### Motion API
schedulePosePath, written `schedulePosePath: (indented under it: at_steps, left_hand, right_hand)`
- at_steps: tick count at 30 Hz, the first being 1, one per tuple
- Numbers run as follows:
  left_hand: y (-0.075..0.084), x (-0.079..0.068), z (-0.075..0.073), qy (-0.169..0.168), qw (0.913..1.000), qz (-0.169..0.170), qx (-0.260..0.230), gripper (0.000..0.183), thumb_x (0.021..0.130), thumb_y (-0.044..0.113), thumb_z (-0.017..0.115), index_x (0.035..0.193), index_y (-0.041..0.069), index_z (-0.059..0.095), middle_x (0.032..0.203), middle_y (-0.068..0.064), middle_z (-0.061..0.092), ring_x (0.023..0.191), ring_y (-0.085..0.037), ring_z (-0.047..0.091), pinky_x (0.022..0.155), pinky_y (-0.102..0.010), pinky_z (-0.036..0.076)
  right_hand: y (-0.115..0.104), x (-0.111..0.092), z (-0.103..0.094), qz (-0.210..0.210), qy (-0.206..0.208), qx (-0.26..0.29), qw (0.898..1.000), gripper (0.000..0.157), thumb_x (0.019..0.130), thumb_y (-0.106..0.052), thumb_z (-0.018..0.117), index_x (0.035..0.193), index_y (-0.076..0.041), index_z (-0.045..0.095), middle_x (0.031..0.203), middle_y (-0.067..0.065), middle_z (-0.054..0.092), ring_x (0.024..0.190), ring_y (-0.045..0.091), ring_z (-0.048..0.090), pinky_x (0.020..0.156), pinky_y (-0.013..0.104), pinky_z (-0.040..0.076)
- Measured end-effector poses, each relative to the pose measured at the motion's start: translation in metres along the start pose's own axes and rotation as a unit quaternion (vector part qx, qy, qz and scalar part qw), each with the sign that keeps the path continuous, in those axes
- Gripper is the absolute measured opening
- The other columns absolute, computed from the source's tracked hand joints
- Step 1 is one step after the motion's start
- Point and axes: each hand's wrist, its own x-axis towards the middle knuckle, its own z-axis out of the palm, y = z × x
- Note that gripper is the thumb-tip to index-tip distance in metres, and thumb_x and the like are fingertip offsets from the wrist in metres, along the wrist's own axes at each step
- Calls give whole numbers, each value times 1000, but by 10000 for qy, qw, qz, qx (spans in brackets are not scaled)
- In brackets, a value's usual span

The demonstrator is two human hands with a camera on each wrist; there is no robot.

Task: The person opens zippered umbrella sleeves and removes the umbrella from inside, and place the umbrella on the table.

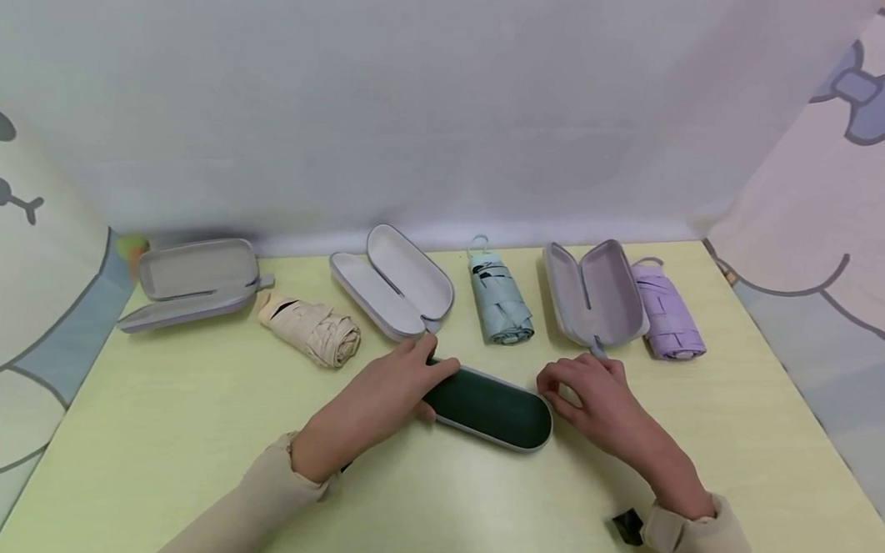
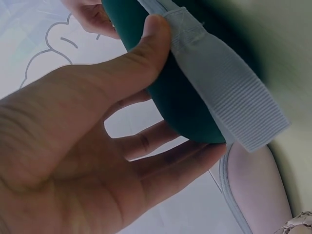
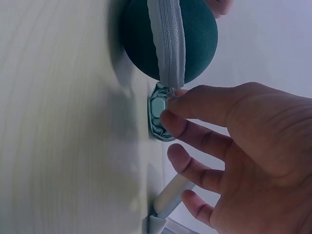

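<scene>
A dark green zip case with a grey zipper edge lies in front of me, between both hands. My left hand grips its left end, thumb on the near side by the zipper and fingers round the far side. From that end a grey ribbed fabric tab sticks out in the left wrist view. At the other end, the thumb and forefinger of my right hand pinch the zipper pull, mostly hidden by the fingertips. The grey zipper band runs round this end, its two sides together.
Behind stand three open cases: a grey one at left, a pale one in the middle, a mauve-grey one at right. Folded umbrellas lie among them: beige, pale teal and purple. A white curtain hangs behind.
</scene>
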Motion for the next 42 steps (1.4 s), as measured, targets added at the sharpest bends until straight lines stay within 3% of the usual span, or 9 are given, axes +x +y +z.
schedulePosePath:
  at_steps: [15,25,32,42]
  left_hand:
    - [-4,-2,3,300,9994,155,67,54,77,39,80,124,24,58,110,-5,51,91,-17,51,71,-30,51]
    - [-3,-2,4,326,9994,139,64,53,77,40,80,123,24,58,108,-4,49,88,-16,49,70,-29,51]
    - [-2,-2,4,346,9993,112,57,52,76,39,81,121,24,59,105,-4,49,87,-15,49,70,-28,50]
    - [-1,-3,4,356,9993,109,71,54,77,39,80,123,24,58,104,-3,48,86,-15,48,72,-28,50]
  right_hand:
    - [4,-2,1,-32,62,-173,9998,21,85,-15,76,88,-30,61,80,-23,58,85,8,46,84,45,25]
    - [4,-6,-2,-118,68,-118,9998,24,85,-11,76,87,-30,62,80,-23,57,86,9,49,86,50,29]
    - [5,-13,-3,4,80,92,9999,24,85,-11,75,88,-30,62,82,-22,59,87,9,51,82,43,25]
    - [4,-25,3,116,288,424,9986,24,85,-8,74,90,-28,62,85,-19,63,88,9,53,81,41,26]
